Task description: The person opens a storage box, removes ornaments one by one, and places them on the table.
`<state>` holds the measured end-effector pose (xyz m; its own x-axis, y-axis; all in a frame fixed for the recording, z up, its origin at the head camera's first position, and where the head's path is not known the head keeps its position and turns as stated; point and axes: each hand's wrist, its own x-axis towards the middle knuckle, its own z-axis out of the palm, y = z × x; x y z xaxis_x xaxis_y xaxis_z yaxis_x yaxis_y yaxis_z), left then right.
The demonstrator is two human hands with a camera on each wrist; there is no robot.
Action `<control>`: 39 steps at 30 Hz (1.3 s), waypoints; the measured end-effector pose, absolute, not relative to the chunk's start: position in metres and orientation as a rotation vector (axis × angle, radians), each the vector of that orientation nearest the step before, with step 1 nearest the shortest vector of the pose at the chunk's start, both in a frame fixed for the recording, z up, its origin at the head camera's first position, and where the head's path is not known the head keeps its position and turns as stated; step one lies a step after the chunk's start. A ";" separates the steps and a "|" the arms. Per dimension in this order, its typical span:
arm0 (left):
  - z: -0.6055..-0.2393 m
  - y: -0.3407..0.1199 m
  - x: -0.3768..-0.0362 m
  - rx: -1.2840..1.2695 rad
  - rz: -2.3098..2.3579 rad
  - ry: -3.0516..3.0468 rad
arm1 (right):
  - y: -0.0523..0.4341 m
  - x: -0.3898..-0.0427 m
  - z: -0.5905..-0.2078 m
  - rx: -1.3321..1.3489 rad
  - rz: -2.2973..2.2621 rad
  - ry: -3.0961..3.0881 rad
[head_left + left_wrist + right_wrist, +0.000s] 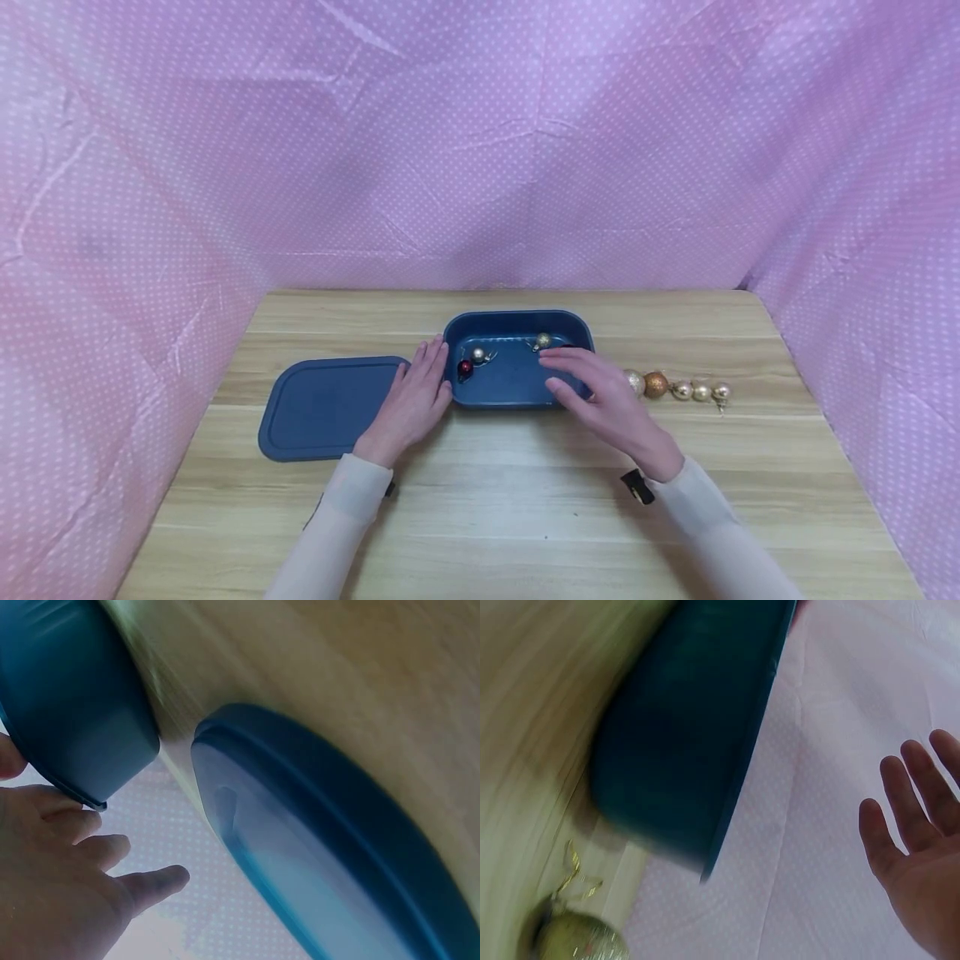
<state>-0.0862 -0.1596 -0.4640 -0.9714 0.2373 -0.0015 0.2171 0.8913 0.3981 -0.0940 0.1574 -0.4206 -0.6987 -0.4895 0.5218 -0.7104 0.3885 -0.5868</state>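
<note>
My left hand [411, 402] lies with straight fingers against the left wall of a dark blue box [510, 382]. In the left wrist view its fingertips touch the box's rim. Over the box's right side hovers my right hand [615, 408], fingers extended and holding nothing. Inside the box, a gold bauble [478, 355] and a dark red bauble [465, 367] sit at the left. A glittery gold bauble [543, 340] lies toward the back right. Beside it, something dark red is mostly hidden by my right hand.
A flat blue lid [322, 410] lies left of the box, partly under my left hand. Right of the box runs a row of baubles, among them a copper one [656, 384] and a shiny gold one [701, 391]. Pink dotted cloth [480, 208] surrounds the wooden table [495, 508].
</note>
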 end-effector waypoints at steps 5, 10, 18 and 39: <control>-0.464 -0.161 -0.086 0.367 0.611 3.002 | 0.138 -0.102 -0.421 1.104 1.158 -2.436; -0.464 -0.160 -0.087 0.358 0.612 2.992 | 0.121 -0.113 -0.422 1.167 1.132 -2.481; -0.462 -0.160 -0.088 0.332 0.594 2.960 | 0.098 -0.128 -0.427 1.233 1.123 -2.601; -0.462 -0.162 -0.089 0.357 0.594 2.954 | 0.058 -0.159 -0.442 1.390 0.975 -2.890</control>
